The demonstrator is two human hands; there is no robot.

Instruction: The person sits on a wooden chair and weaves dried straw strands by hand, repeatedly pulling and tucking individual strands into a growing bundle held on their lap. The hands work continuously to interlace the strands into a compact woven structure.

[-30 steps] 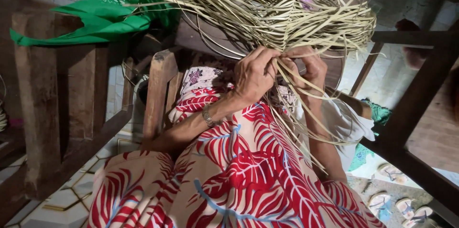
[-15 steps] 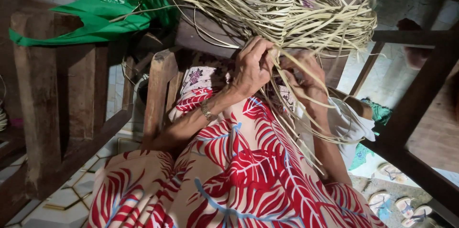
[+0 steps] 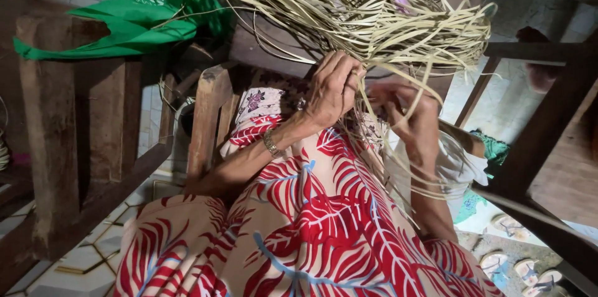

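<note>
above: dense palm strips (image 3: 349, 17) overhang, block upward reach
left: wooden frame post (image 3: 208, 119) close beside left hand (image 3: 330, 88)
right: dark wooden rails (image 3: 536, 141) hem in right hand (image 3: 411, 119)
below: open over lap

- I read this as a home where craft work goes on, likely a porch or back room rather than a shop.
- The tiled floor (image 3: 75, 253) is pale, with a hexagon pattern, worn and plain.
- Rough wooden furniture (image 3: 53, 147) stands at my left, heavy posts and rails, unpainted; a dark wooden frame (image 3: 529, 160) crosses on the right.
- A big bundle of pale dried strips (image 3: 349, 10), the kind used for weaving, hangs over the wood in front of me.
- A green plastic bag (image 3: 124, 23) lies thrown over the furniture.
- Sandals (image 3: 523, 266) sit on the ground at lower right, as at a house threshold.
</note>
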